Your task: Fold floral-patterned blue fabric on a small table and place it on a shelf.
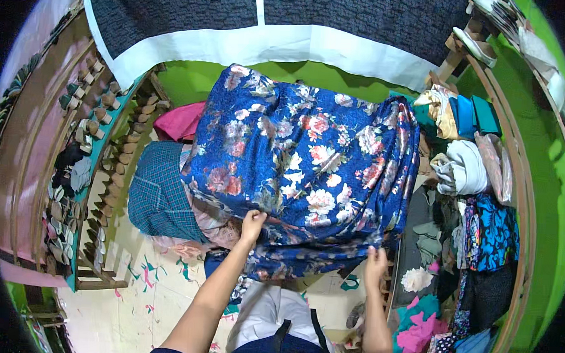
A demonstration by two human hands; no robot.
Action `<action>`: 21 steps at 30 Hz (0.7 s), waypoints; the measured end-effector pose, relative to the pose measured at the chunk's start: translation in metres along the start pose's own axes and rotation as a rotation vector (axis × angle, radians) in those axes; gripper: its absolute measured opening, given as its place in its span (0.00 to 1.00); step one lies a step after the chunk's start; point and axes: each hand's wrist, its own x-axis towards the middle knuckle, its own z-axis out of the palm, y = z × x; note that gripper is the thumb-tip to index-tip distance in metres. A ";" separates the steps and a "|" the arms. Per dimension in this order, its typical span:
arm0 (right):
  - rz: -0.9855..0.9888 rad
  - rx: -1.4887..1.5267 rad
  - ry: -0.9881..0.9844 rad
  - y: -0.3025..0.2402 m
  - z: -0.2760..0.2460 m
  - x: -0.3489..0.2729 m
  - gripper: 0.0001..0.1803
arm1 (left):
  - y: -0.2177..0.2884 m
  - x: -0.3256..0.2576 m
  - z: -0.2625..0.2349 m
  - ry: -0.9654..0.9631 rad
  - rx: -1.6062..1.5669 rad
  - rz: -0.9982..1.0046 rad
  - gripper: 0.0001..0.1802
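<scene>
Blue floral cloth point(322, 159) spread in front of the person, its support hidden; folds bunched along the right side and near edge. Hands: left point(253, 225) closed on the cloth's near edge, left of centre; right point(375, 261) with fingertips at the near right edge, cannot tell whether gripping. Plaid cloth point(160, 192) just beside, at left; pink cloth point(178, 121) behind that. Shoe rack point(105, 276) far left. Folded fabrics point(462, 167) at right. Scraps point(149, 275) on floor point(180, 305).
</scene>
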 end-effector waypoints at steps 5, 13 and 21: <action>-0.138 0.184 0.216 -0.068 -0.052 0.026 0.13 | -0.019 -0.050 -0.003 -0.142 0.047 -0.067 0.28; -0.212 0.329 0.221 -0.132 -0.091 0.054 0.11 | -0.035 -0.107 0.055 -0.586 0.419 0.353 0.44; -0.424 -0.093 0.109 -0.120 -0.097 0.074 0.08 | -0.022 -0.166 0.092 -1.616 0.562 0.359 0.33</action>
